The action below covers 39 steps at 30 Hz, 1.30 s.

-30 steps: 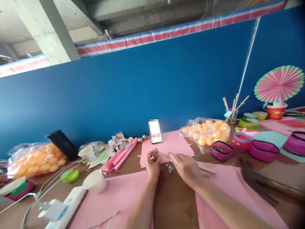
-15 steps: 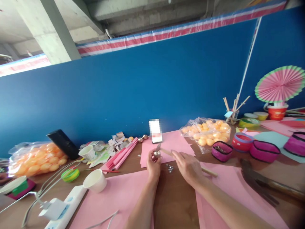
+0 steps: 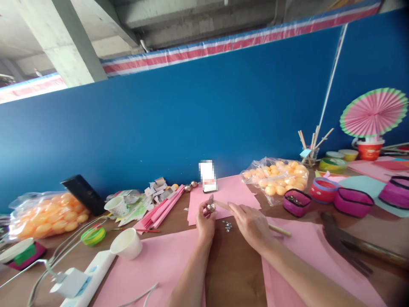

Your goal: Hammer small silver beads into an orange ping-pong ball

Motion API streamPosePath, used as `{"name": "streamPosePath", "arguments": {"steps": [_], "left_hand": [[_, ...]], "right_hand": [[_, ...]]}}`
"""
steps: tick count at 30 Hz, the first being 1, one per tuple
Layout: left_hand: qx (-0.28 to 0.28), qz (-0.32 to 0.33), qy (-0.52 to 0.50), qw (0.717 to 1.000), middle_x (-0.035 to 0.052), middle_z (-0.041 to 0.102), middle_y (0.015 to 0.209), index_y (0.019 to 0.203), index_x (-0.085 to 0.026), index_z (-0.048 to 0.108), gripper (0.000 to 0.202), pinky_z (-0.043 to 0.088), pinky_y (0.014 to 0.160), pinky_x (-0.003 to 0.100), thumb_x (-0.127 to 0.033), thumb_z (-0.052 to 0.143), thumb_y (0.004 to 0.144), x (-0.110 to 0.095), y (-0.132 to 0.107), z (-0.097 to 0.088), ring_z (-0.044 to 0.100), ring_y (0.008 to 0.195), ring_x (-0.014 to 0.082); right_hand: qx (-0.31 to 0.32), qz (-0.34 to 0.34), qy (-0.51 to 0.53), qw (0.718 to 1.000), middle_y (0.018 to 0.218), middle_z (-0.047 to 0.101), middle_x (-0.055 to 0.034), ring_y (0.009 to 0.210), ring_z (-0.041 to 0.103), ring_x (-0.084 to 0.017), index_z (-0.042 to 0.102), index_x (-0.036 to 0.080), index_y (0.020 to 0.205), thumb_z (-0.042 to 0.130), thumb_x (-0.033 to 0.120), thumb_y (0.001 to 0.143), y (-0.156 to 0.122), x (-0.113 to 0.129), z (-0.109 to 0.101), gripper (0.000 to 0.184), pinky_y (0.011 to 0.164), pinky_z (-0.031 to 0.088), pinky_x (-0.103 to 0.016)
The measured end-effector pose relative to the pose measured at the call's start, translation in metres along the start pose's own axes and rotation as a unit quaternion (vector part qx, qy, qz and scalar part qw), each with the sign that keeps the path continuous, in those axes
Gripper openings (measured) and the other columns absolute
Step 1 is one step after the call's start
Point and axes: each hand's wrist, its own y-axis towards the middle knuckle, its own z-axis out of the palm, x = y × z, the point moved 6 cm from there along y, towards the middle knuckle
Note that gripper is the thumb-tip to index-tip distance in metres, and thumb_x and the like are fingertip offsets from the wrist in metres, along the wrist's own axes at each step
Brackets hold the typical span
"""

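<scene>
My left hand (image 3: 205,222) is closed around a small shiny metallic ball (image 3: 211,207), holding it just above the table near the middle. A wooden stick (image 3: 281,230) passes through the closed fingers of my right hand (image 3: 252,222); its far end points at the ball. Whether the stick's tip touches the ball is too small to tell. Between the hands, several tiny silvery pieces (image 3: 227,226) lie on the brown table. Two more shiny balls (image 3: 191,186) rest farther back. Pink paper (image 3: 231,192) lies just beyond my hands, with a blurred-out phone (image 3: 208,179) standing on it.
To the right are a bag of orange balls (image 3: 283,175), magenta fabric pouches (image 3: 353,202) and a hammer (image 3: 345,243). On the left stand a white cup (image 3: 126,244), a power strip (image 3: 96,273) with cables, and another bag of balls (image 3: 47,215). A blue partition (image 3: 191,111) rises behind.
Both hands keep nearly the same places and grips. The surroundings shift very slightly left in view, as the camera turns a little.
</scene>
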Motion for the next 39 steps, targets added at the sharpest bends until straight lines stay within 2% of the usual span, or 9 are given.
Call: {"name": "streamPosePath", "arguments": {"steps": [9, 14, 22, 28, 36, 39], "left_hand": [[-0.038, -0.031, -0.024, 0.999, 0.0079, 0.056, 0.102, 0.104, -0.02, 0.049, 0.044, 0.046, 0.074, 0.03, -0.018, 0.064, 0.063, -0.002, -0.002, -0.004, 0.059, 0.081, 0.0148], [-0.038, -0.023, -0.047, 0.998, 0.0073, 0.056, 0.099, 0.1, -0.019, 0.051, 0.039, 0.046, 0.074, 0.029, -0.019, 0.064, 0.063, -0.004, -0.003, -0.003, 0.059, 0.081, 0.0147], [-0.046, -0.023, -0.046, 0.998, 0.0075, 0.058, 0.091, 0.099, -0.017, 0.053, 0.041, 0.048, 0.071, 0.03, -0.025, 0.067, 0.061, -0.005, -0.005, -0.004, 0.06, 0.081, 0.0168], [-0.025, -0.059, -0.112, 0.992, 0.0092, 0.06, 0.085, 0.101, -0.013, 0.051, 0.046, 0.05, 0.069, 0.034, -0.032, 0.068, 0.062, 0.001, -0.003, 0.001, 0.062, 0.069, 0.0151], [-0.047, -0.055, -0.11, 0.991, 0.0097, 0.062, 0.082, 0.098, -0.011, 0.053, 0.046, 0.051, 0.067, 0.033, -0.033, 0.069, 0.061, 0.007, 0.0, -0.003, 0.062, 0.067, 0.0152], [-0.039, -0.06, -0.115, 0.991, 0.0094, 0.062, 0.082, 0.097, -0.011, 0.054, 0.045, 0.05, 0.068, 0.034, -0.033, 0.069, 0.06, 0.007, 0.0, -0.002, 0.062, 0.068, 0.0155]], "right_hand": [[-0.011, 0.031, 0.007, 0.999, 0.071, 0.061, -0.0011, 0.065, 0.055, -0.01, 0.053, 0.024, 0.111, 0.037, 0.023, 0.088, 0.001, -0.009, 0.0, 0.028, 0.06, 0.03, -0.022], [0.011, 0.01, -0.011, 1.0, 0.066, 0.06, 0.0004, 0.059, 0.053, -0.01, 0.054, 0.027, 0.107, 0.037, 0.026, 0.088, 0.0, -0.004, 0.004, 0.026, 0.057, 0.028, -0.022], [0.004, 0.001, -0.022, 1.0, 0.066, 0.059, -0.0004, 0.059, 0.051, -0.011, 0.055, 0.025, 0.107, 0.038, 0.024, 0.088, 0.001, -0.004, 0.0, 0.025, 0.058, 0.027, -0.023], [-0.01, -0.004, -0.022, 1.0, 0.066, 0.059, -0.0015, 0.06, 0.052, -0.011, 0.054, 0.024, 0.109, 0.037, 0.024, 0.088, 0.0, -0.003, -0.002, 0.027, 0.059, 0.028, -0.023], [0.01, 0.004, -0.026, 1.0, 0.067, 0.058, 0.0001, 0.061, 0.052, -0.01, 0.053, 0.027, 0.109, 0.038, 0.024, 0.088, 0.0, -0.003, 0.001, 0.026, 0.058, 0.027, -0.023], [0.017, 0.004, -0.028, 0.999, 0.065, 0.058, 0.0007, 0.059, 0.051, -0.01, 0.054, 0.027, 0.107, 0.039, 0.024, 0.088, 0.0, -0.003, 0.002, 0.025, 0.058, 0.027, -0.023]]}}
